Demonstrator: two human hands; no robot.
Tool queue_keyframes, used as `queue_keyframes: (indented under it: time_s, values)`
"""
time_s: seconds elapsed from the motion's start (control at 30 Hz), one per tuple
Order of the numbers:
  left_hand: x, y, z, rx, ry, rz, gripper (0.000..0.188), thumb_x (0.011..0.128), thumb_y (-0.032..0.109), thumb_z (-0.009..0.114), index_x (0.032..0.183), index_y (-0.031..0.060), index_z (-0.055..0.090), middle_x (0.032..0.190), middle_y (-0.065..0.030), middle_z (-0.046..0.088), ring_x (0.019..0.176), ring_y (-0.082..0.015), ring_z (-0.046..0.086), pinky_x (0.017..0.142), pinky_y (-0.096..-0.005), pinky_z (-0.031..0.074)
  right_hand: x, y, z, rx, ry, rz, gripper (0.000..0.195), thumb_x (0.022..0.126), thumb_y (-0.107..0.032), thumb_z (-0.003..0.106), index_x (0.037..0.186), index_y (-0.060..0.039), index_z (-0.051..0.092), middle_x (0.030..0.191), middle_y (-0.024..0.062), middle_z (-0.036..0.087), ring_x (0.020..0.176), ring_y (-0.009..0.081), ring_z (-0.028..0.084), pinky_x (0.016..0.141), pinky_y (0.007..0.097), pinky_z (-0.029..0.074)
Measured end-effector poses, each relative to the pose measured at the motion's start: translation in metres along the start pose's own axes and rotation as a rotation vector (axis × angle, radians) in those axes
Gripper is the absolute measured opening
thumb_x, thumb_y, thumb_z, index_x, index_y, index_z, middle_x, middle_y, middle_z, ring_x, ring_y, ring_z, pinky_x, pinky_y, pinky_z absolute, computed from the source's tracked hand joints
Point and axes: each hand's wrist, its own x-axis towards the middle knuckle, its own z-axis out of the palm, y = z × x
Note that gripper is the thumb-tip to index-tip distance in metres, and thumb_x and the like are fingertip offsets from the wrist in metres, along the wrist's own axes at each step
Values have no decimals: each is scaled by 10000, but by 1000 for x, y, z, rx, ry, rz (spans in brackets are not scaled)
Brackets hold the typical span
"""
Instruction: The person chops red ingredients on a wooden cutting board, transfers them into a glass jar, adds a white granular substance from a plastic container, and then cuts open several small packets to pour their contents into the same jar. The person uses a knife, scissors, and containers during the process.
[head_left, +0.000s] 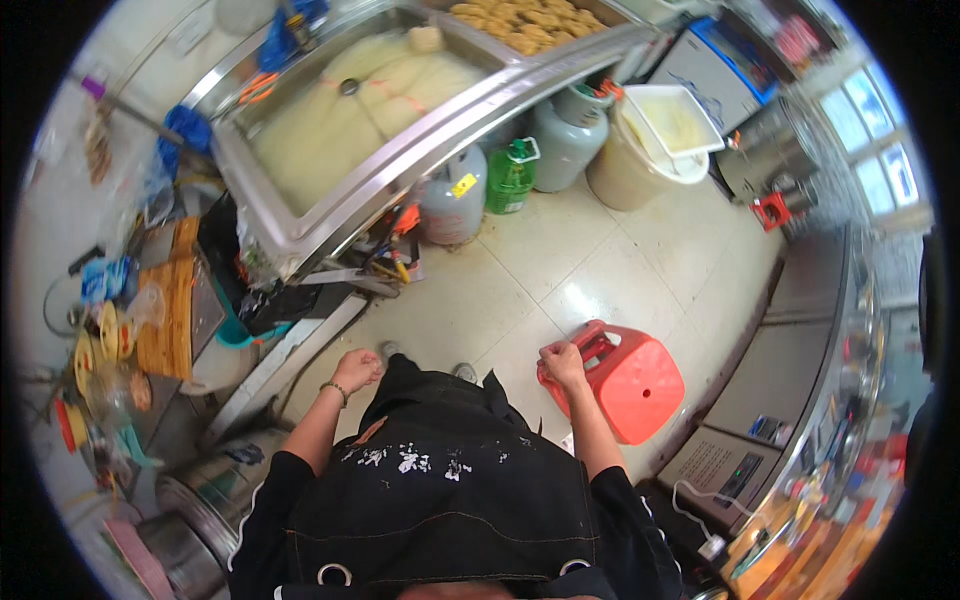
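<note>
My left hand (362, 369), with a beaded bracelet at the wrist, hangs beside the black apron (450, 517). Its fingers are loosely curled and I see nothing in them. My right hand (561, 361) is curled in a loose fist, with no held thing visible. Behind it in the view stands a red plastic stool (643, 386) with a small hole in its seat. The hand overlaps the stool's legs in the picture; no grip on them shows. Below me, two shoes (465, 373) show on the tiled floor (517, 300).
Ahead, a steel vat (300, 217) holds pale liquid (360, 112); browned food pieces (529, 22) fill the adjoining compartment. Grey gas cylinders (454, 199), a green bottle (512, 176) and a beige bucket (622, 176) stand below. Cabinets (772, 367) line the right; a wooden board (169, 307) is left.
</note>
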Motion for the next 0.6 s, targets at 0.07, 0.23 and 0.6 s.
queue_keyframes:
  time_s: [0.07, 0.23, 0.6]
  values:
    - [7, 30, 2, 84, 2, 26, 164, 860, 130, 564, 946, -7, 589, 805, -76, 638, 666, -134, 615, 572, -259, 499, -2, 34, 7, 129, 30, 73, 184, 814, -137, 560, 777, 25, 639, 678, 120, 661, 548, 172, 633, 472, 283, 497]
    - [42, 52, 10, 236, -89, 49, 117, 865, 89, 537, 949, 22, 584, 760, -56, 621, 611, -125, 587, 530, -257, 489, -20, 80, 42, 69, -101, 222, 214, 799, -184, 583, 790, 12, 667, 685, 121, 664, 535, 176, 633, 499, 311, 516]
    - [164, 121, 68, 692, -379, 373, 298, 784, 270, 671, 944, 19, 675, 875, -149, 683, 796, -215, 654, 728, -319, 499, 61, 22, -31, 98, -2, 161, 226, 820, -167, 579, 852, 44, 652, 704, 120, 660, 545, 161, 629, 484, 292, 507]
